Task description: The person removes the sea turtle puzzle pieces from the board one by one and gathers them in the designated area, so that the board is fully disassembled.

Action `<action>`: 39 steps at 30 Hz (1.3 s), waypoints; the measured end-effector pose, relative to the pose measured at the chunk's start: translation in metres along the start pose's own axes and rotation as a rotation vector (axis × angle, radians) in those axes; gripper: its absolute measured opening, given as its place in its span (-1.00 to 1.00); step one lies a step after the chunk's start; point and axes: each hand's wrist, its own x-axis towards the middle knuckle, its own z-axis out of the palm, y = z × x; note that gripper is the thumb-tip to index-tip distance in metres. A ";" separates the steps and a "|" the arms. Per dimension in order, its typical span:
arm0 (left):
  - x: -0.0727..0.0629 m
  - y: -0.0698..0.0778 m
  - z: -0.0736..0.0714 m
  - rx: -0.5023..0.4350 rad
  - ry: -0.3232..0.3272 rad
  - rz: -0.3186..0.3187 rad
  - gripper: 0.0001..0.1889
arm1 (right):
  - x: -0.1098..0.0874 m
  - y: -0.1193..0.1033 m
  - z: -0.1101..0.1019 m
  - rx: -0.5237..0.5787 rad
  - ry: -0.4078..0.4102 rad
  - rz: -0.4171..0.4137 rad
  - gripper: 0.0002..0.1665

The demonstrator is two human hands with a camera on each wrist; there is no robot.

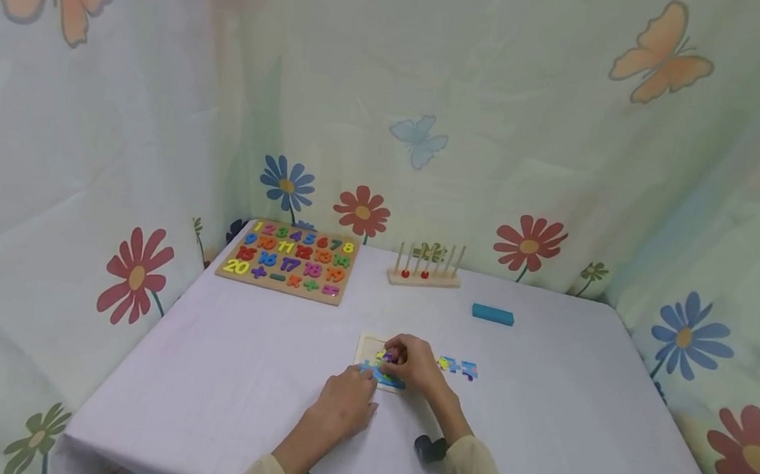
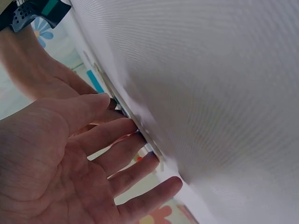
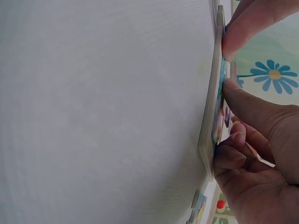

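Note:
A small wooden jigsaw tray (image 1: 360, 350) lies on the table in front of me, with blue, green and yellow puzzle pieces (image 1: 393, 382) in its lower part. My left hand (image 1: 343, 402) rests its fingertips on the tray's near left corner; the left wrist view shows those fingers fairly straight and spread. Over the tray, my right hand (image 1: 416, 364) pinches a purple puzzle piece (image 3: 227, 116) between thumb and bent fingers, close above the other pieces. The right hand hides part of the tray. Several loose puzzle pieces (image 1: 455, 366) lie just right of it.
A number board (image 1: 346, 288) with colourful digits sits at the back left. Toward the back stands a wooden peg rack (image 1: 441, 281) with red beads, and a teal block (image 1: 492, 314) lies to its right. A flowered curtain (image 1: 343, 68) surrounds the white-covered table (image 1: 230, 376).

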 end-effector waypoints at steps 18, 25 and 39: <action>0.002 0.001 0.000 0.006 -0.025 -0.019 -0.53 | -0.005 -0.002 0.002 -0.006 0.038 -0.039 -0.58; 0.002 0.001 0.000 0.001 -0.026 -0.017 -0.53 | -0.005 -0.002 0.003 0.020 0.043 -0.042 -0.59; 0.002 0.001 -0.003 0.029 -0.015 -0.005 -0.54 | -0.005 0.003 0.002 0.071 0.102 -0.076 -0.82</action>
